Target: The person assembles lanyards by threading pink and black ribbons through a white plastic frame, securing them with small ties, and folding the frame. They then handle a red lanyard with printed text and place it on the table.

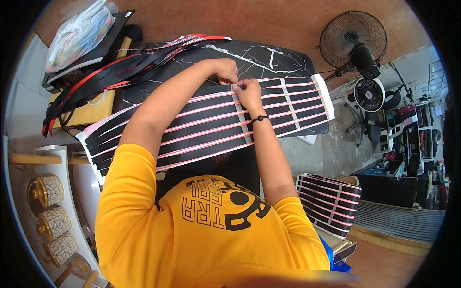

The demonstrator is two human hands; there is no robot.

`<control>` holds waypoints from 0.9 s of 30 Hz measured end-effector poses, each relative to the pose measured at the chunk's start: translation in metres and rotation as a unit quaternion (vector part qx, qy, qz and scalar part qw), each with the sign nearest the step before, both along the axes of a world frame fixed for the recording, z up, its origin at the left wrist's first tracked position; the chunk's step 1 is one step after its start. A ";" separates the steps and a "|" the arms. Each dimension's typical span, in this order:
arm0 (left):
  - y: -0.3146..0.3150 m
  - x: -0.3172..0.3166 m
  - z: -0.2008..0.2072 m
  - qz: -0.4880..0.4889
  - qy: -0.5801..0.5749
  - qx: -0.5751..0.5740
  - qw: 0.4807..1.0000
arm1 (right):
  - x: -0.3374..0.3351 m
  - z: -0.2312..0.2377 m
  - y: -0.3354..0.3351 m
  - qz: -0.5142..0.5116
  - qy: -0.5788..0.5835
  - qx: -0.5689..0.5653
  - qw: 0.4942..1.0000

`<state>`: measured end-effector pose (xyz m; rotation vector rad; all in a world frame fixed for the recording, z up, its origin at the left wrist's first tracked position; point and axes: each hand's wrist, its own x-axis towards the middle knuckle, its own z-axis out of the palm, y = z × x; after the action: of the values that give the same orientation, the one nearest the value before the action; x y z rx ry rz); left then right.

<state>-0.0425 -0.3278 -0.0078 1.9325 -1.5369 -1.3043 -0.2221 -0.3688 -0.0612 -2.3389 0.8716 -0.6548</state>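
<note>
A long sheet of black strips with pink and white lines (201,127) lies across the black marble table (269,55). My left hand (224,70) and my right hand (248,94) meet at the sheet's far edge near its middle. Both pinch the same spot, on a white cross band of the sheet. My right wrist wears a black bead bracelet (259,118). What the fingertips hold beyond the sheet's edge is too small to tell. My yellow shirt fills the lower middle of the view.
A pile of black and red ribbons (120,65) lies at the table's far left, beside a plastic bag (77,33) on a black board. Two fans (353,41) (369,94) stand at the right. More striped sheets (329,201) are stacked at lower right. Crackle-patterned jars (48,189) sit at lower left.
</note>
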 end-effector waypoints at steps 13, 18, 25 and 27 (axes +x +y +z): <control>-0.005 -0.002 0.009 -0.096 -0.051 -0.014 0.994 | -0.002 -0.005 0.013 -0.029 -0.097 -0.025 0.995; 0.000 0.000 0.003 -0.077 -0.073 -0.049 0.993 | -0.008 0.000 0.018 -0.003 -0.162 0.026 0.987; 0.020 -0.004 0.013 -0.004 -0.123 -0.191 0.974 | -0.018 0.011 0.013 0.015 -0.104 0.084 0.991; 0.035 -0.010 0.016 -0.008 -0.129 -0.192 0.973 | -0.017 0.011 0.009 0.025 -0.100 0.084 0.991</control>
<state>-0.0522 -0.2929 0.0087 1.8865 -1.7741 -0.7087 -0.2389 -0.3598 -0.0503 -2.0971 0.7440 -0.7502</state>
